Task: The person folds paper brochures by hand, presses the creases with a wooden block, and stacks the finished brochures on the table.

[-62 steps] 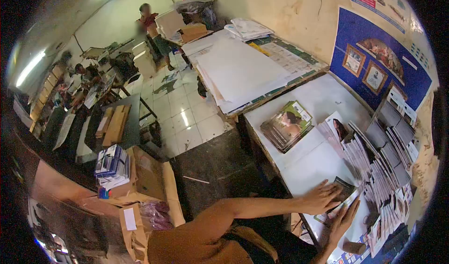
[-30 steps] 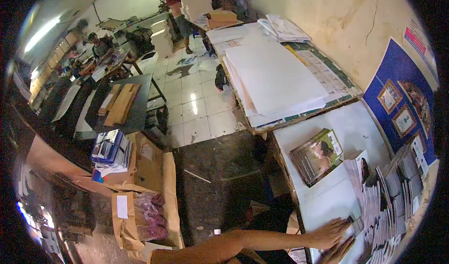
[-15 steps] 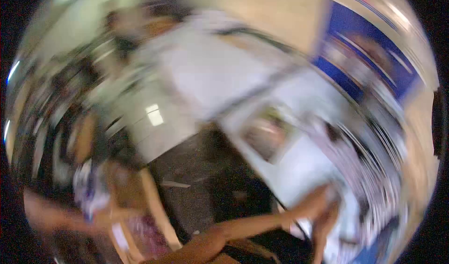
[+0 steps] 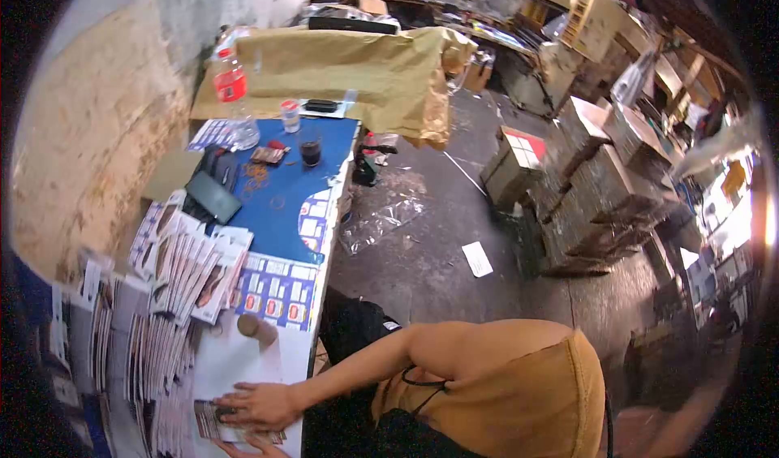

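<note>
A small stack of printed cards lies on the white part of the table near the bottom of the view. My right hand reaches across from the right and is closed over the top of this stack, its fingers wrapped over the far part. At the bottom edge, fingers of my left hand press against the near side of the same stack; the rest of that hand is out of frame. Just beyond stands a short brown cylinder. To the left, rows of printed cards stand packed together, with more fanned out above them.
The blue table holds a plastic bottle, a glass of dark liquid, rubber bands and a phone. Brown paper covers a surface behind. Wrapped boxes are stacked on the floor at right.
The view has swung from a blurred other part of the room to this table. My hands now rest on the stack of cards; what they held earlier is too smeared to tell.
</note>
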The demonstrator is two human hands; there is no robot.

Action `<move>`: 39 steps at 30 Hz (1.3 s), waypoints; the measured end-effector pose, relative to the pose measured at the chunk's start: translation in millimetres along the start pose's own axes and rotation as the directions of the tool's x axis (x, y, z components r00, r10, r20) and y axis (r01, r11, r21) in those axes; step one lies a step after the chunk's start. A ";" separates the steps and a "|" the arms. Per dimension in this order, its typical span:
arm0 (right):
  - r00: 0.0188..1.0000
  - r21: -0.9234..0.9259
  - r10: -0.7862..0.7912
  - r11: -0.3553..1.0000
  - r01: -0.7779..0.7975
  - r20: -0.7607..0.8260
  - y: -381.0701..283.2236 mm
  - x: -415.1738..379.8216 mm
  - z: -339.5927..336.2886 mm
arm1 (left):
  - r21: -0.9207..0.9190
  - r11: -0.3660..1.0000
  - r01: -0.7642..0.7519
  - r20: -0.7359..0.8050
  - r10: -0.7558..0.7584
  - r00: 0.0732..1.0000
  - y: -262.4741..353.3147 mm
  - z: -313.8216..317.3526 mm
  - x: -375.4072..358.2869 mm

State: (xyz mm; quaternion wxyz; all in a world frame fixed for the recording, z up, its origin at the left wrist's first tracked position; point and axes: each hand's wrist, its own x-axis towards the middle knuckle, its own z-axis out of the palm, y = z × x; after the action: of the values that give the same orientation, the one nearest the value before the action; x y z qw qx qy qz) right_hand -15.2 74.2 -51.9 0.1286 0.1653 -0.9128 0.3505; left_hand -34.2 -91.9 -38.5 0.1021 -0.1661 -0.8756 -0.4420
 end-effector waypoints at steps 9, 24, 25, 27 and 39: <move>0.997 0.067 -0.004 0.998 0.009 -0.073 9.0 6.6 11.4 | 0.229 0.971 -0.069 -0.033 0.079 0.996 -13.5 4.9 0.1; 0.995 0.048 0.093 0.995 -0.091 -0.044 4.8 5.1 -0.2 | 0.244 0.954 -0.177 0.006 0.181 0.984 9.5 9.1 11.0; 0.994 0.053 0.099 0.994 -0.096 -0.049 6.3 5.7 3.7 | 0.248 0.951 -0.182 0.022 0.182 0.983 17.8 7.5 11.8; 0.992 0.059 0.111 0.993 -0.107 -0.062 10.4 7.7 10.5 | 0.341 0.918 -0.205 0.074 0.191 0.979 3.7 7.3 12.8; 0.994 0.022 0.094 0.995 -0.093 -0.051 11.6 10.2 4.1 | 0.327 0.922 -0.204 0.014 0.212 0.977 7.1 9.8 14.8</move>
State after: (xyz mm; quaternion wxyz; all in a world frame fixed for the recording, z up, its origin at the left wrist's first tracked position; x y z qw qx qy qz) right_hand -29.6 77.3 -58.2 0.1341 0.1143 -0.9125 0.3691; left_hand -45.5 -77.0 -34.2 0.1842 -0.2340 -0.9129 -0.2791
